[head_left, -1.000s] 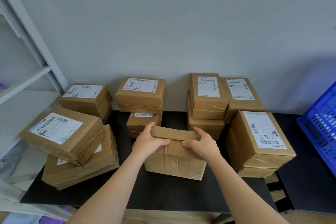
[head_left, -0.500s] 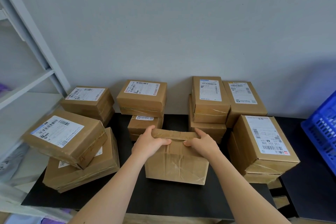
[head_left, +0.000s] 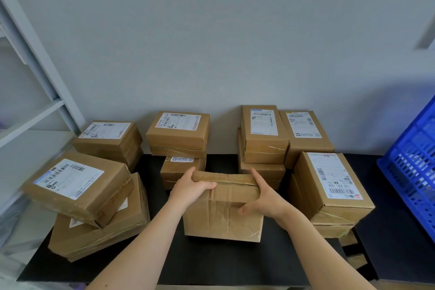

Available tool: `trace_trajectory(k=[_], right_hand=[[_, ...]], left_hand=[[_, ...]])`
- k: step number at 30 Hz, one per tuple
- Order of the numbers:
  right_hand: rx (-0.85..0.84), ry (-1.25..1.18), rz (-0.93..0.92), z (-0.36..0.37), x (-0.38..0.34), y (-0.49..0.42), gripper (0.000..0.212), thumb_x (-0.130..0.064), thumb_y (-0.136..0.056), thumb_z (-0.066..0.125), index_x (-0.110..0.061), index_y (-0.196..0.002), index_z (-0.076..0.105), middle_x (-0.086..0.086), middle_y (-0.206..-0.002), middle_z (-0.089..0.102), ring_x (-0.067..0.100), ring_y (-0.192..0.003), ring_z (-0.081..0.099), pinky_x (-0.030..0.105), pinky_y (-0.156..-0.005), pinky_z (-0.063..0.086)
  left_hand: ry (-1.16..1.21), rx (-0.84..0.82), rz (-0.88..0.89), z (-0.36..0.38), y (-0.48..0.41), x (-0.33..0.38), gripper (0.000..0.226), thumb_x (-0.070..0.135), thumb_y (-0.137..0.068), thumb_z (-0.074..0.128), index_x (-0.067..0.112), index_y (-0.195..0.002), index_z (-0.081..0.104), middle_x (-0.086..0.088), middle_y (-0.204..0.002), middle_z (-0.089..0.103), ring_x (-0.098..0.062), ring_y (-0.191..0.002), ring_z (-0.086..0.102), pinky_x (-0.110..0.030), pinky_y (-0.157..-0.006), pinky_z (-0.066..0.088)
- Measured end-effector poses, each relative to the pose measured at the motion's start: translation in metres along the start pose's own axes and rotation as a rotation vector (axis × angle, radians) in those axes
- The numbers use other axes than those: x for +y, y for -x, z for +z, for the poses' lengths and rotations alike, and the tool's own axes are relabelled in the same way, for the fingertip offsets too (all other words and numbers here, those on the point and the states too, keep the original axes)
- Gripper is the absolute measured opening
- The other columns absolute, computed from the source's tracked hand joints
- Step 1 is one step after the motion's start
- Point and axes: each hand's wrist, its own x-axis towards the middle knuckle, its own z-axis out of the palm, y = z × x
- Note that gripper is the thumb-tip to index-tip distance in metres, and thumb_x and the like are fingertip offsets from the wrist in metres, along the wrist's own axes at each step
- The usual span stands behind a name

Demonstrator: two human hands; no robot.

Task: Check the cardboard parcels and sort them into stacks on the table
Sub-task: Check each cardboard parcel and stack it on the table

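Between the hands, on the table, one taped parcel is held by its top edge, left hand and right hand both curled around it; labelled stacks beyond and beside them are judged sorted, this one not yet

Blue plastic crate at right; white shelf unit at left.

A single wide-angle camera on the person's head looks forward and down over the black table; it faces the grey wall; close enough that left forearm and right forearm enter from the bottom edge.
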Motion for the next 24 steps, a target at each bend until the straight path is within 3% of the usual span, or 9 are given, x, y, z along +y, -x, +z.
trace_trajectory(k=[5, 9, 15, 20, 24], right_hand=[[0.083, -0.094, -0.020, -0.002, 0.005, 0.002, 0.112, -0.007, -0.068, 0.082, -0.034, -0.149, 0.009, -0.002, -0.132, 0.035, 0.020, -0.118, 0.041, 0.038, -0.101, 0.038], [0.098, -0.105, -0.002, -0.003, 0.008, 0.003, 0.108, -0.019, -0.070, 0.082, -0.034, -0.150, 0.012, -0.004, -0.131, 0.037, 0.017, -0.114, 0.042, 0.033, -0.095, 0.039], [0.158, -0.161, 0.101, -0.006, 0.011, 0.002, 0.093, -0.052, -0.075, 0.069, -0.035, -0.149, 0.016, 0.003, -0.151, 0.029, 0.030, -0.134, 0.034, 0.050, -0.110, 0.027], [0.261, -0.133, 0.149, 0.004, 0.014, -0.002, 0.089, -0.061, -0.077, 0.063, -0.028, -0.149, 0.023, 0.005, -0.149, 0.033, 0.031, -0.132, 0.039, 0.049, -0.106, 0.036], [0.387, -0.037, 0.182, 0.012, 0.021, -0.007, 0.078, -0.060, -0.084, 0.055, -0.020, -0.147, 0.030, 0.007, -0.145, 0.040, 0.031, -0.128, 0.044, 0.048, -0.102, 0.044]], left_hand=[[0.120, 0.031, -0.001, -0.004, 0.004, 0.000, 0.072, 0.044, -0.084, 0.066, 0.026, -0.144, 0.031, -0.005, -0.143, 0.038, -0.027, -0.128, 0.040, -0.044, -0.102, 0.038], [0.136, 0.083, 0.001, -0.004, 0.009, -0.006, 0.065, 0.056, -0.082, 0.060, 0.025, -0.135, 0.039, -0.002, -0.127, 0.046, -0.023, -0.117, 0.047, -0.042, -0.098, 0.042], [0.093, 0.124, 0.024, -0.010, 0.012, -0.016, 0.052, 0.075, -0.081, 0.045, 0.032, -0.110, 0.048, 0.004, -0.119, 0.054, -0.020, -0.115, 0.050, -0.047, -0.104, 0.038], [0.046, 0.090, -0.034, -0.004, 0.016, -0.026, 0.083, 0.080, -0.076, 0.044, 0.023, -0.137, 0.042, 0.000, -0.137, 0.047, -0.025, -0.129, 0.043, -0.049, -0.109, 0.034], [-0.012, 0.058, -0.056, 0.005, 0.022, -0.035, 0.088, 0.074, -0.076, 0.053, 0.022, -0.144, 0.033, -0.001, -0.142, 0.043, -0.026, -0.131, 0.041, -0.050, -0.108, 0.035]])
